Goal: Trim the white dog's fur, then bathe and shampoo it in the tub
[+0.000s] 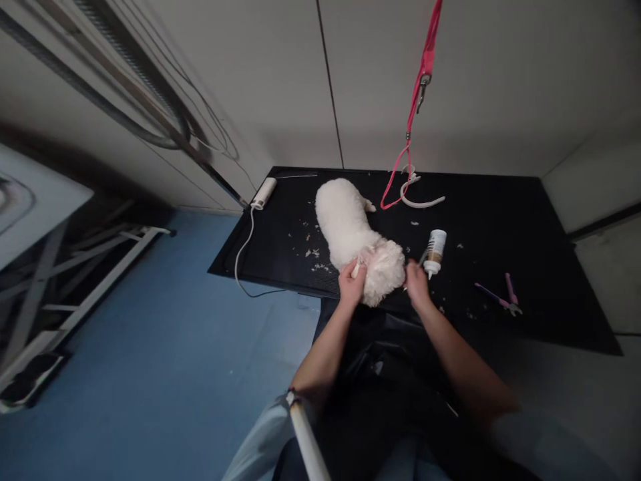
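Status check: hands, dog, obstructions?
Left hand touching white dog near head. Right hand beside head, hold unclear. Dog on black table. Bottle close to right hand.

The bottle [436, 248] crowds the right grip [416, 283]; open room lies between bottle and clippers [511, 307].

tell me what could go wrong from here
The white dog might slip off: its head is near the front edge of the table, and the pink loop hangs beside it. The white corded tool could be dragged down if its cord, draped over the edge, gets snagged. The bottle, lying beside the right hand, might be knocked.
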`<state>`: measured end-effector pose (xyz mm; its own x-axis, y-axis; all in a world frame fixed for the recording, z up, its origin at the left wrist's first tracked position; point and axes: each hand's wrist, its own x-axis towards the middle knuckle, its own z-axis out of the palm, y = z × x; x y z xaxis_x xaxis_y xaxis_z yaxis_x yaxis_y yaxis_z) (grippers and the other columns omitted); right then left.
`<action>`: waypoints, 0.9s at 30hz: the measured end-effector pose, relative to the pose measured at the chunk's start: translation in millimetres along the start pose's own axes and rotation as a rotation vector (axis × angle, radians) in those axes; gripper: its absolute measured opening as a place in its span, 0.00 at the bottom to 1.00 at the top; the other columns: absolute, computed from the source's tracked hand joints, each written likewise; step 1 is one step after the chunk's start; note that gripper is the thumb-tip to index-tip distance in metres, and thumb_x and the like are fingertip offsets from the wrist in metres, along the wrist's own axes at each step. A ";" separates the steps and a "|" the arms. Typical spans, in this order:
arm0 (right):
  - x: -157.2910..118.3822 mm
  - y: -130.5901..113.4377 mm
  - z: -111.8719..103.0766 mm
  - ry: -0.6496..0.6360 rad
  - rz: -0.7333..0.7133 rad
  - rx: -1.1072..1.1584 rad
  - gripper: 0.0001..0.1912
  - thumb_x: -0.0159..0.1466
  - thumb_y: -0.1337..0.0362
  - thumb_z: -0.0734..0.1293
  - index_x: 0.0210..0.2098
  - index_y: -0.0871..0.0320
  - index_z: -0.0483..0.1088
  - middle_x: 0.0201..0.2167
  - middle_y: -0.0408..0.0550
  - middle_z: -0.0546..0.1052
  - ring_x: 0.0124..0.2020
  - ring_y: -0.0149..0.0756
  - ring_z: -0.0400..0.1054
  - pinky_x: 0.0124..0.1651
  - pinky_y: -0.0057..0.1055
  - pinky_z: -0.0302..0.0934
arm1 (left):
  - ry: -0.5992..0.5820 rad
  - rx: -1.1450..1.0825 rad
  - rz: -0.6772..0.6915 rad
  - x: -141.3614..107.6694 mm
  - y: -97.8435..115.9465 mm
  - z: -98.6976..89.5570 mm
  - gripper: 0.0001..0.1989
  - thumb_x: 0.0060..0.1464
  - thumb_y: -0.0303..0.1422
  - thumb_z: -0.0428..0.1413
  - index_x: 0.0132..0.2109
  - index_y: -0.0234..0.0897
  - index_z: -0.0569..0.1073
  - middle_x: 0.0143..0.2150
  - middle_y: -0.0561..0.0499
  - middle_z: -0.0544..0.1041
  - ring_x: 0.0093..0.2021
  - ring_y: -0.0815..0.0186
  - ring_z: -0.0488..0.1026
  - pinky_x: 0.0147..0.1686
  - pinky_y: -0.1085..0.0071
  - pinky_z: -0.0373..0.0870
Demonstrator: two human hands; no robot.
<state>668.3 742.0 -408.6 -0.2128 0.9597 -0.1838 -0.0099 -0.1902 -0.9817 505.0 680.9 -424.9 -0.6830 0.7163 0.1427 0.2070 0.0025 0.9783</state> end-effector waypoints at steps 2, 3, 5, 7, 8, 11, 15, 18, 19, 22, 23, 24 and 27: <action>0.0 -22.2 -16.9 0.103 -0.190 -0.141 0.24 0.69 0.52 0.60 0.56 0.56 0.75 0.54 0.57 0.77 0.54 0.46 0.73 0.54 0.46 0.70 | -0.045 0.027 0.042 4.8 0.8 -2.0 0.15 0.51 0.40 0.64 0.42 0.34 0.84 0.35 0.47 0.80 0.39 0.60 0.78 0.47 0.62 0.75; 0.9 -33.0 -17.5 0.091 -0.319 -0.248 0.22 0.68 0.54 0.61 0.55 0.55 0.76 0.56 0.57 0.76 0.56 0.46 0.71 0.58 0.46 0.68 | -0.058 0.035 0.063 6.5 0.9 -2.9 0.16 0.51 0.41 0.64 0.43 0.34 0.84 0.34 0.48 0.80 0.39 0.60 0.78 0.47 0.62 0.75; 5.6 -50.0 -5.5 -0.071 -0.545 -0.492 0.17 0.67 0.58 0.66 0.52 0.53 0.79 0.59 0.55 0.75 0.60 0.48 0.69 0.63 0.48 0.63 | -0.067 0.036 0.094 8.0 1.0 -3.6 0.16 0.52 0.41 0.64 0.43 0.34 0.84 0.36 0.47 0.80 0.40 0.61 0.78 0.48 0.63 0.75; 13.2 -56.3 13.6 -0.270 -0.605 -0.660 0.15 0.66 0.61 0.68 0.50 0.51 0.80 0.59 0.54 0.75 0.60 0.49 0.69 0.65 0.50 0.61 | -0.070 0.030 0.089 6.8 1.1 -2.6 0.14 0.56 0.41 0.61 0.41 0.35 0.83 0.37 0.47 0.81 0.41 0.61 0.78 0.48 0.63 0.75; 17.2 -54.7 21.5 -0.333 -0.587 -0.695 0.15 0.66 0.61 0.69 0.51 0.50 0.80 0.58 0.53 0.76 0.58 0.48 0.70 0.64 0.50 0.62 | -0.065 0.028 0.069 5.4 0.7 -1.7 0.15 0.59 0.41 0.58 0.39 0.35 0.83 0.36 0.47 0.81 0.41 0.61 0.78 0.48 0.63 0.75; 24.3 -35.3 28.4 -0.400 -0.488 -0.593 0.17 0.69 0.58 0.66 0.54 0.51 0.78 0.53 0.53 0.79 0.54 0.45 0.73 0.59 0.44 0.68 | -0.004 0.045 0.029 -1.8 -3.3 1.5 0.17 0.64 0.39 0.51 0.41 0.34 0.81 0.39 0.46 0.82 0.43 0.61 0.79 0.49 0.64 0.76; 20.8 -6.1 15.8 -0.386 -0.483 -0.381 0.21 0.69 0.53 0.65 0.56 0.54 0.77 0.54 0.53 0.78 0.55 0.43 0.73 0.58 0.39 0.69 | 0.019 0.141 0.183 -10.0 -11.7 3.1 0.17 0.64 0.36 0.51 0.52 0.35 0.80 0.50 0.42 0.81 0.52 0.60 0.78 0.57 0.60 0.72; 18.0 1.6 6.6 -0.343 -0.453 -0.317 0.20 0.66 0.51 0.67 0.53 0.53 0.79 0.56 0.53 0.77 0.57 0.44 0.72 0.61 0.42 0.66 | -0.052 0.143 0.230 -10.7 -15.6 3.4 0.18 0.64 0.37 0.50 0.50 0.36 0.81 0.47 0.41 0.82 0.50 0.59 0.78 0.56 0.58 0.74; 17.6 1.3 1.9 -0.308 -0.415 -0.303 0.20 0.65 0.51 0.69 0.52 0.53 0.79 0.57 0.53 0.76 0.58 0.46 0.71 0.62 0.44 0.66 | -0.067 0.124 0.220 -10.2 -16.4 3.9 0.18 0.64 0.38 0.50 0.49 0.36 0.82 0.47 0.41 0.82 0.49 0.59 0.79 0.55 0.57 0.74; 11.9 -9.2 -25.1 -0.164 -0.162 -0.265 0.22 0.60 0.50 0.70 0.48 0.56 0.78 0.51 0.55 0.79 0.52 0.48 0.74 0.58 0.46 0.68 | -0.056 0.082 0.177 -9.5 -18.1 8.0 0.19 0.63 0.41 0.52 0.47 0.34 0.83 0.46 0.40 0.82 0.49 0.56 0.79 0.54 0.55 0.75; 6.9 -16.4 -37.8 -0.132 -0.046 -0.252 0.22 0.59 0.51 0.71 0.48 0.57 0.77 0.48 0.55 0.80 0.48 0.46 0.75 0.54 0.45 0.69 | -0.042 0.080 0.168 -9.7 -18.4 10.2 0.19 0.62 0.42 0.53 0.47 0.34 0.83 0.46 0.40 0.82 0.48 0.56 0.79 0.53 0.55 0.75; -0.2 -25.8 -50.9 -0.122 0.067 -0.234 0.23 0.57 0.52 0.72 0.48 0.57 0.76 0.45 0.53 0.80 0.45 0.45 0.75 0.50 0.43 0.71 | -0.030 0.080 0.165 -10.2 -18.4 12.8 0.19 0.61 0.42 0.55 0.47 0.34 0.83 0.45 0.40 0.82 0.47 0.56 0.79 0.52 0.55 0.76; -30.7 -62.8 -79.8 -0.242 0.306 -0.115 0.31 0.53 0.56 0.76 0.55 0.56 0.71 0.42 0.49 0.79 0.35 0.37 0.75 0.37 0.33 0.69 | -0.021 0.080 0.186 -11.4 -15.6 21.3 0.18 0.60 0.40 0.56 0.47 0.34 0.83 0.42 0.41 0.82 0.45 0.56 0.79 0.51 0.56 0.76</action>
<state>753.4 741.0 -345.3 -0.4133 0.7833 -0.4644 0.1956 -0.4217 -0.8854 524.5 687.5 -445.1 -0.6129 0.7242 0.3161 0.3843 -0.0764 0.9201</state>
